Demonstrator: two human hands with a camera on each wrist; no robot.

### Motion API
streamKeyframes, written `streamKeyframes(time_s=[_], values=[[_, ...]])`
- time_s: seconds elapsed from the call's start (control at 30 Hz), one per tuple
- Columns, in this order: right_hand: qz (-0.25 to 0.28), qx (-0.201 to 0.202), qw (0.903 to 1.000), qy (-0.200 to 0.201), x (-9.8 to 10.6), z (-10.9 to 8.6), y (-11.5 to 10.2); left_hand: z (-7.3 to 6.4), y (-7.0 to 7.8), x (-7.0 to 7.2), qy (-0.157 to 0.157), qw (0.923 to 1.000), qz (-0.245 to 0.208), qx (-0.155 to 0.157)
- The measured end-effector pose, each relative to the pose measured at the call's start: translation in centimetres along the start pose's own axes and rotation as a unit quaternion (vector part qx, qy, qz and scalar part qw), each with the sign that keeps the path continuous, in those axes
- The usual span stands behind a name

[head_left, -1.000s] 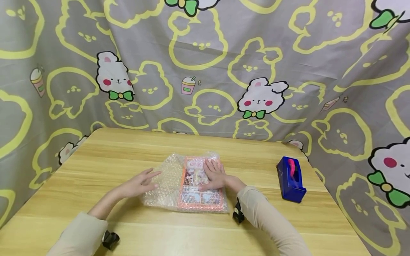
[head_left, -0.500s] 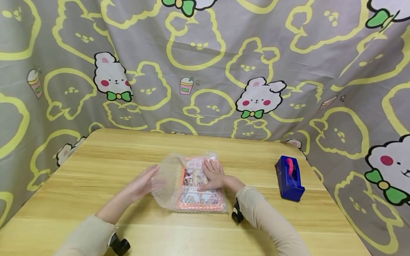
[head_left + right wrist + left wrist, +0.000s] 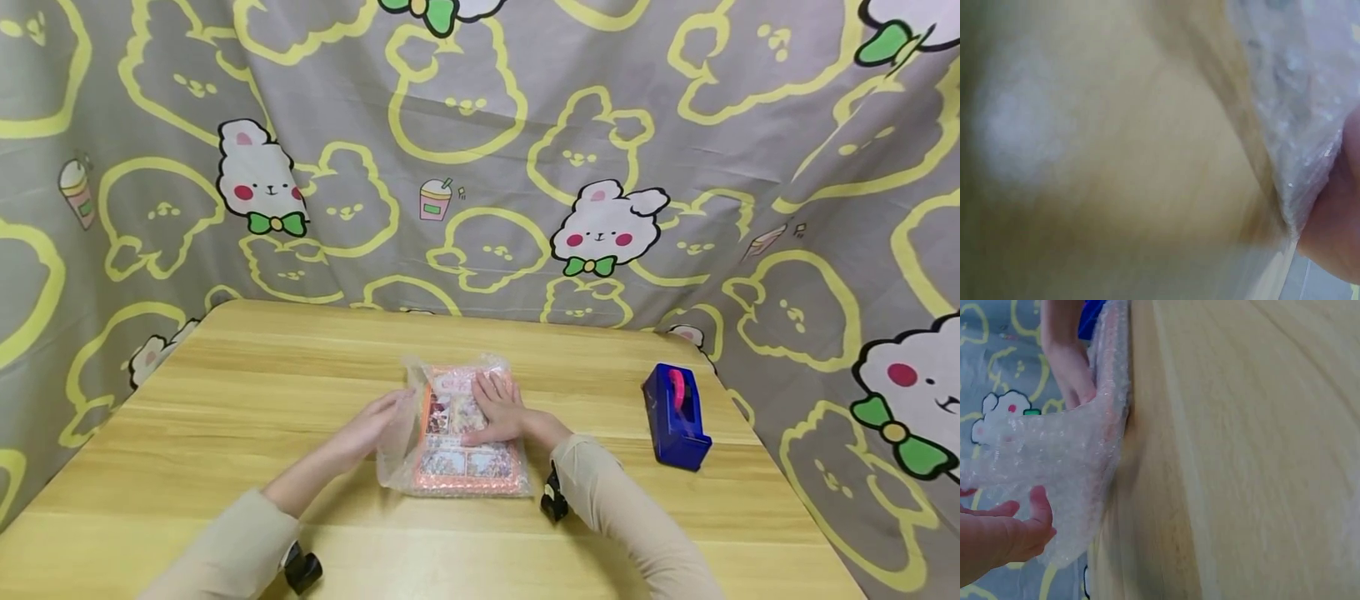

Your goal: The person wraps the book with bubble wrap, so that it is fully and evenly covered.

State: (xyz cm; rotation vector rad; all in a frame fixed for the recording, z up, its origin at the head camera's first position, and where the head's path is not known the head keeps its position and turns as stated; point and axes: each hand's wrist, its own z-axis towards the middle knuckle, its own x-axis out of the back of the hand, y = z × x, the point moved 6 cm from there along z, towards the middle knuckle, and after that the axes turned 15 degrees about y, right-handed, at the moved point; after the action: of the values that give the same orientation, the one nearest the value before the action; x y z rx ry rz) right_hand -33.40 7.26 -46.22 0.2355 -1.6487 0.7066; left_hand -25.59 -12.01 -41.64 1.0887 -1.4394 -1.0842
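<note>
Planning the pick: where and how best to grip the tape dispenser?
Likely best from above: right hand straddling the dispenser, thumb and fingers on its opposite long sides. It stands upright, long and narrow; the pink ring sits in its top toward the far end, worth avoiding.

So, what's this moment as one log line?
left hand: at raised bubble-wrap flap | right hand: flat on wrapped package | tape dispenser: untouched
</note>
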Motion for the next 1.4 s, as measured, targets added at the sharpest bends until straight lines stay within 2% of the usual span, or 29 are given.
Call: streamKeyframes(time_s=[0.13, 0.23, 0.33, 0.47, 0.6, 0.73, 0.87, 1.0, 1.1, 1.23, 1.4], values=[[-0.005, -0.003, 1.0, 0.0, 0.0, 0.1, 0.2, 0.0, 0.3, -1.3, -0.026, 0.9963, 0.066, -0.049], [0.0, -0.003, 1.0, 0.0, 0.1, 0.1, 0.2, 0.2, 0.2, -2.4, -0.048, 0.9883, 0.12, -0.08], [0.011, 0.001, 0.9999, 0.003, 0.3, 0.1, 0.1, 0.3, 0.0, -3.4, -0.074, 0.9752, 0.176, -0.112], [0.019, 0.002, 0.9998, 0.006, 0.4, 0.2, 0.1, 0.1, 0.0, -4.5, -0.095, 0.9514, 0.252, -0.149], [0.027, -0.007, 0.9996, 0.007, 0.4, 0.2, 0.1, 0.1, -0.4, -5.2, -0.103, 0.9339, 0.308, -0.148], [0.04, -0.023, 0.9989, 0.007, 0.4, 0.3, 0.0, 0.1, -0.7, -5.8, -0.12, 0.9245, 0.333, -0.141], [0.061, -0.036, 0.9975, 0.005, 0.4, 0.4, 0.1, 0.1, -0.8, -6.4, -0.134, 0.9192, 0.344, -0.136], [0.066, -0.035, 0.9972, -0.002, 0.3, 0.4, 0.3, 0.3, -0.8, -6.8, -0.128, 0.9123, 0.368, -0.125], [0.053, -0.023, 0.9983, -0.01, 0.3, 0.4, 0.5, 0.5, -0.7, -7.2, -0.122, 0.9065, 0.388, -0.114], [0.051, -0.004, 0.9985, -0.019, 0.6, 0.2, 0.7, 0.7, -0.4, -7.5, -0.13, 0.9029, 0.395, -0.108], [0.055, 0.016, 0.9979, -0.031, 0.7, 0.0, 0.6, 0.9, -0.2, -6.9, -0.148, 0.897, 0.4, -0.115]])
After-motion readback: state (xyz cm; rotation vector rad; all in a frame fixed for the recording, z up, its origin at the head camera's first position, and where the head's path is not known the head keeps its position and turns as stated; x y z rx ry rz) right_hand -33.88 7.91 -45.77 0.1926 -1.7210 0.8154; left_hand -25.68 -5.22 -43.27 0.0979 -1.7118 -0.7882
